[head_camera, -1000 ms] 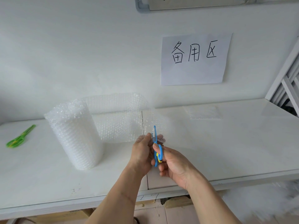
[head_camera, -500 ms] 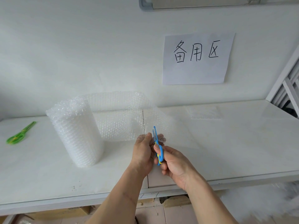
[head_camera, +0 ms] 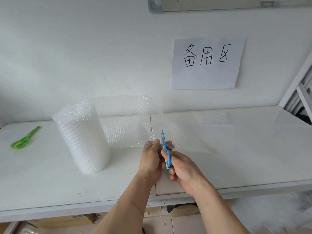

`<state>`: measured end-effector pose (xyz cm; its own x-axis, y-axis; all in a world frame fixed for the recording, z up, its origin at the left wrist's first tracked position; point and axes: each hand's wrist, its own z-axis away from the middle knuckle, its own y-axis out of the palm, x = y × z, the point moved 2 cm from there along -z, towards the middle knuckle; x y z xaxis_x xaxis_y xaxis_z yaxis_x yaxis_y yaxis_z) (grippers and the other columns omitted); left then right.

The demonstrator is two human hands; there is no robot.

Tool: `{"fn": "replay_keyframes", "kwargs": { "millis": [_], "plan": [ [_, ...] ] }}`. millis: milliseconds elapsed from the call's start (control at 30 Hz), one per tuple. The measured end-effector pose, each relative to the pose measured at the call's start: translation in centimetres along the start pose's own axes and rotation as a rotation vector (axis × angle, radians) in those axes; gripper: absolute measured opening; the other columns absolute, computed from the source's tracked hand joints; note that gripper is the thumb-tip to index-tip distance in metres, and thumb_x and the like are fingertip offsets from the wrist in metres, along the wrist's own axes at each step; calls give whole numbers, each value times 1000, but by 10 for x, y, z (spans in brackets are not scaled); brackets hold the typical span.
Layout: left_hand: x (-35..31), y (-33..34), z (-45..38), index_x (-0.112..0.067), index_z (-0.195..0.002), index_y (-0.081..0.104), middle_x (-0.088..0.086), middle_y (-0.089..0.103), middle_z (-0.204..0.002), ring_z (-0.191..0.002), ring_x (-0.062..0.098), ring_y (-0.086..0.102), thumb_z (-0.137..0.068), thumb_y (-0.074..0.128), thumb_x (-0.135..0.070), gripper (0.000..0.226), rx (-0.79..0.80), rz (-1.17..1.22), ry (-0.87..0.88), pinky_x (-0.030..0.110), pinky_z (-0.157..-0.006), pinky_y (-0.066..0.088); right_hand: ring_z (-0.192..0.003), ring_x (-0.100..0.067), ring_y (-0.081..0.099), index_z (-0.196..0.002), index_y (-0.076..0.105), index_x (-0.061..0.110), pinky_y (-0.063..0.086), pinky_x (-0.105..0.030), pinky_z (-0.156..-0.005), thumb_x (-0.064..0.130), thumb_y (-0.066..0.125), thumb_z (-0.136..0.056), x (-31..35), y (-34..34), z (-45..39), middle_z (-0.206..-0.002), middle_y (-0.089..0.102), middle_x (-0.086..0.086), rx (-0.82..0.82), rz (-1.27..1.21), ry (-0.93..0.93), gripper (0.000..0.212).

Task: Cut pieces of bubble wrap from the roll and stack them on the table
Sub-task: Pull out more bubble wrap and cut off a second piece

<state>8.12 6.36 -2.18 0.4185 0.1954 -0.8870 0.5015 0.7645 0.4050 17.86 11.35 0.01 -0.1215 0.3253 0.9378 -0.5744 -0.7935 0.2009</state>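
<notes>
White wall [head_camera: 70,53] behind, evenly lit, matte. Paper sign [head_camera: 207,64] with three handwritten black characters stuck on wall, right of centre. Grey-framed board [head_camera: 211,5] at top edge, mostly cut off. White glossy surface [head_camera: 253,149] runs along wall; vertical seam near front edge. White slatted frame [head_camera: 302,92] at far right. Cardboard boxes [head_camera: 67,221] beneath surface, on tiled floor [head_camera: 157,225].

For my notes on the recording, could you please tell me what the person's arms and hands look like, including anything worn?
Both forearms are bare up to the frame's bottom edge, with no sleeves in view. The left hand and right hand wear no gloves, and no rings, watch or bracelets show on them.
</notes>
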Motion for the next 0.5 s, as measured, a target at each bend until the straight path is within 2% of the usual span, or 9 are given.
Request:
{"fn": "replay_keyframes", "kwargs": {
  "millis": [167, 267, 333, 433, 500],
  "plan": [
    [0, 0, 1, 13, -111, 55, 21, 72, -93, -55, 27, 56, -104, 39, -26, 43, 30, 12, 7, 36, -56, 35, -48, -10, 36, -74, 71, 23, 31, -23, -46, 37, 71, -85, 4, 0, -2, -62, 53, 0, -10, -24, 4, 18],
    [0, 0, 2, 8, -108, 55, 21, 72, -93, -67, 30, 58, -104, 41, -25, 37, 20, 44, 5, 39, -59, 37, -49, -9, 34, -80, 71, 21, 29, -23, -48, 36, 72, -85, 3, 1, -4, -63, 50, 0, 4, -41, -5, 16],
    [1, -1, 0, 11, -116, 51, 23, 72, -95, -70, 32, 61, -104, 42, -26, 40, 21, 53, 6, 39, -61, 41, -48, -9, 35, -82, 71, 20, 28, -23, -48, 36, 72, -84, 2, 1, -6, -66, 50, -1, -1, -49, -1, 16],
    [4, -3, -2, 9, -122, 47, 27, 70, -101, -54, 29, 58, -103, 45, -27, 41, 11, 61, 7, 35, -50, 44, -48, -9, 35, -79, 68, 20, 30, -22, -45, 39, 73, -83, 3, 1, -9, -74, 50, -7, -22, -57, 6, 20],
    [4, -4, -2, 8, -119, 48, 26, 71, -99, -57, 28, 52, -103, 46, -27, 39, -7, 57, 21, 38, -52, 41, -47, -9, 35, -80, 67, 19, 29, -21, -44, 41, 73, -82, 5, 1, -10, -75, 51, -8, -24, -63, 8, 22]
  ]
}}
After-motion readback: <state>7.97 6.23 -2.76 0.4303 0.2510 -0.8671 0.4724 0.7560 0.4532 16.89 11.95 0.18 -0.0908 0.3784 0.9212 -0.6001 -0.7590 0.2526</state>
